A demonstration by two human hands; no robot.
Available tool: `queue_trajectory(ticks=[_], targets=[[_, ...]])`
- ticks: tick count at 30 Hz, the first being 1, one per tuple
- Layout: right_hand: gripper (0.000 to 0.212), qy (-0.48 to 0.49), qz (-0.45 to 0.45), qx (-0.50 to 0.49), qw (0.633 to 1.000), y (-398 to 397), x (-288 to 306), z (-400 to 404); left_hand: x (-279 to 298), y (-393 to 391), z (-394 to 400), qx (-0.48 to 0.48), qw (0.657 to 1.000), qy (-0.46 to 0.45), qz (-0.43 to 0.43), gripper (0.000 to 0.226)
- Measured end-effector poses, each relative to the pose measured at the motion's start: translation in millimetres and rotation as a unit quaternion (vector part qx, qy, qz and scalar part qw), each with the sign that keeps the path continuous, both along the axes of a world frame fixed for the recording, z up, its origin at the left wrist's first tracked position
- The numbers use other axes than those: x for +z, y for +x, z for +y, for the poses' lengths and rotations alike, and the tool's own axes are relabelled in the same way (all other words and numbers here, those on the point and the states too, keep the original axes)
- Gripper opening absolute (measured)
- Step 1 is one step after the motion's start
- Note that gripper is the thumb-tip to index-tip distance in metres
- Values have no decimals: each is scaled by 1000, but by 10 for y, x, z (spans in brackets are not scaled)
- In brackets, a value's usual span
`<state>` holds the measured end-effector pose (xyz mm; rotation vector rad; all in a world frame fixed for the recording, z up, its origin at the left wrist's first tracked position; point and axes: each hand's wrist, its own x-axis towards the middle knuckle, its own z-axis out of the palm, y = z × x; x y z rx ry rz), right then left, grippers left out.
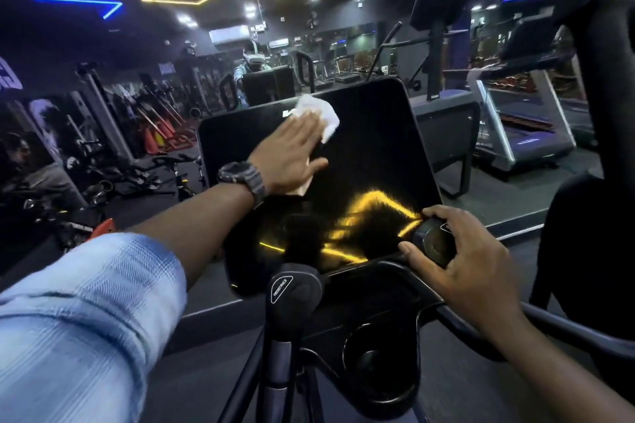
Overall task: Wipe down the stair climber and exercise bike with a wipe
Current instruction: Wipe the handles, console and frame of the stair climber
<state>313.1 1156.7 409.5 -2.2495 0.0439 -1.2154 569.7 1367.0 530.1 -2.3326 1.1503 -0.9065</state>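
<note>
The exercise bike's large black screen [378, 154] fills the middle of the view and reflects yellow ceiling lights. My left hand [288, 154] lies flat on the upper part of the screen, fingers straight, pressing a white wipe [321, 112] against the glass. A dark watch sits on that wrist. My right hand [470, 257] curls around a round black knob [434, 242] at the screen's lower right corner. Below the screen are the resistance knob [287, 292] and a cup holder [374, 357] on the bike's console.
A mirror wall ahead reflects the gym, with weight machines at left [103, 134] and treadmills at right [525, 134]. A tall black machine frame [598, 113] rises close on the right. Another console on a post [441, 0] stands beyond the screen.
</note>
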Motion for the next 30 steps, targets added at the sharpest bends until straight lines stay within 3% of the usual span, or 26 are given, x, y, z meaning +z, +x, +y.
queue_trajectory(ticks=[4,9,12,18,23,27,30], targets=[[60,-2,3,-4,1000,-2,-4,4,-255,-105,68,11,999,-42,4,78],[61,-1,1,-13,1000,18,-20,7,-932,-514,105,-84,996,30,12,80],[63,-1,5,-21,1000,26,-20,11,-926,-478,142,-78,996,51,-11,83],[61,-6,21,-26,999,14,-24,9,-203,-99,209,132,985,-113,-1,95],[58,-3,20,-23,1000,12,-2,29,-599,-327,250,178,944,-276,28,105],[59,-2,23,-26,999,19,-8,19,-973,-572,371,165,954,-249,38,106],[64,-10,27,-23,999,29,-6,12,-722,-370,462,181,947,-262,32,105]])
